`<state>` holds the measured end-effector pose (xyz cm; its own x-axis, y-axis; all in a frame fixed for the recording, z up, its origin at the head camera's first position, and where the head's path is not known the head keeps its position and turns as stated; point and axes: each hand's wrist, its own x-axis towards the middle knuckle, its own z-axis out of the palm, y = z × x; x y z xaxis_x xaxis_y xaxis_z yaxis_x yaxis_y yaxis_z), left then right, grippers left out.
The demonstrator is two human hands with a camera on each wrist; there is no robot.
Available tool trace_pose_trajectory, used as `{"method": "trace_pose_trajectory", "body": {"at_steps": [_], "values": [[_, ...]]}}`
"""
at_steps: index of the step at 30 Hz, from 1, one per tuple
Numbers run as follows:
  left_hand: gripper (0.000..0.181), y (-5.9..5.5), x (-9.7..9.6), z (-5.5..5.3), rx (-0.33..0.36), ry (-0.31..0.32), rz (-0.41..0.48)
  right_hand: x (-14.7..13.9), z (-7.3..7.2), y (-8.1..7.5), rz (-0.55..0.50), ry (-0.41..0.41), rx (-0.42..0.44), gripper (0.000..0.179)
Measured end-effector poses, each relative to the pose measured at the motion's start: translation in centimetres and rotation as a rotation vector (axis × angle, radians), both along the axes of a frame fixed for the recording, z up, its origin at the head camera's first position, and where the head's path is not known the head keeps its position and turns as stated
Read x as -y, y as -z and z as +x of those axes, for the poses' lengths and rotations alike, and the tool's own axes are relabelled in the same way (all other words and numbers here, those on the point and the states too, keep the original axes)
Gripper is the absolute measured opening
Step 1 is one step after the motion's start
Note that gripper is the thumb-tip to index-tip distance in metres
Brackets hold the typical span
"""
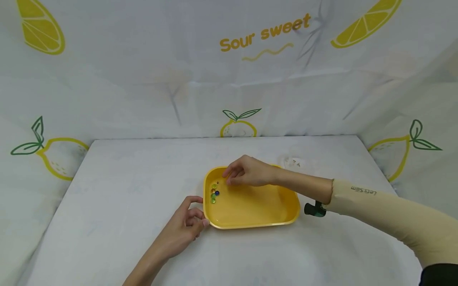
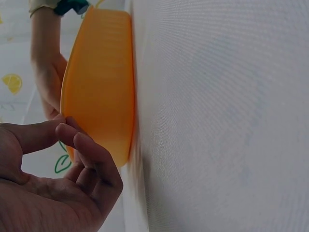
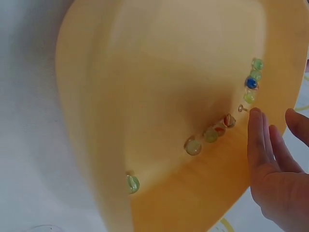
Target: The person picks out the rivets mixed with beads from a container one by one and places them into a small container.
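A yellow plastic tray (image 1: 250, 227) lies on the white-covered table. My left hand (image 1: 184, 228) holds the tray's left edge, its fingertips at the rim in the left wrist view. Inside the tray, my right hand (image 1: 252, 172) hovers over the far left part, thumb apart from the fairly straight fingers in the right wrist view, nothing between them. Just beyond those fingertips is a small gold thumbtack (image 3: 242, 108). Several glass marbles lie along the tray's walls, among them a blue marble (image 3: 251, 82), a red-striped marble (image 3: 229, 120) and a green marble (image 3: 133, 183).
Behind the tray, partly beyond the right forearm, a clear dish (image 1: 292, 162) holds tiny items. A dark wrist camera (image 1: 315, 209) hangs under the right forearm, over the tray's right side. A lemon-printed cloth (image 1: 143, 71) rises behind the table.
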<state>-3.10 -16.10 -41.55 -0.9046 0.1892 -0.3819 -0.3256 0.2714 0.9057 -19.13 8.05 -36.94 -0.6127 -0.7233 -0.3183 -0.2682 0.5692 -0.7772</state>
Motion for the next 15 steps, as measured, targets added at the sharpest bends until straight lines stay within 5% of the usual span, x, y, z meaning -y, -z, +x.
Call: {"method": "trace_pose_trajectory", "body": {"at_steps": [15], "values": [[0.054,0.0,0.0,0.0,-0.006,0.005,0.008,-0.3,0.2,1.4,0.045,-0.021,0.071,0.041]]}}
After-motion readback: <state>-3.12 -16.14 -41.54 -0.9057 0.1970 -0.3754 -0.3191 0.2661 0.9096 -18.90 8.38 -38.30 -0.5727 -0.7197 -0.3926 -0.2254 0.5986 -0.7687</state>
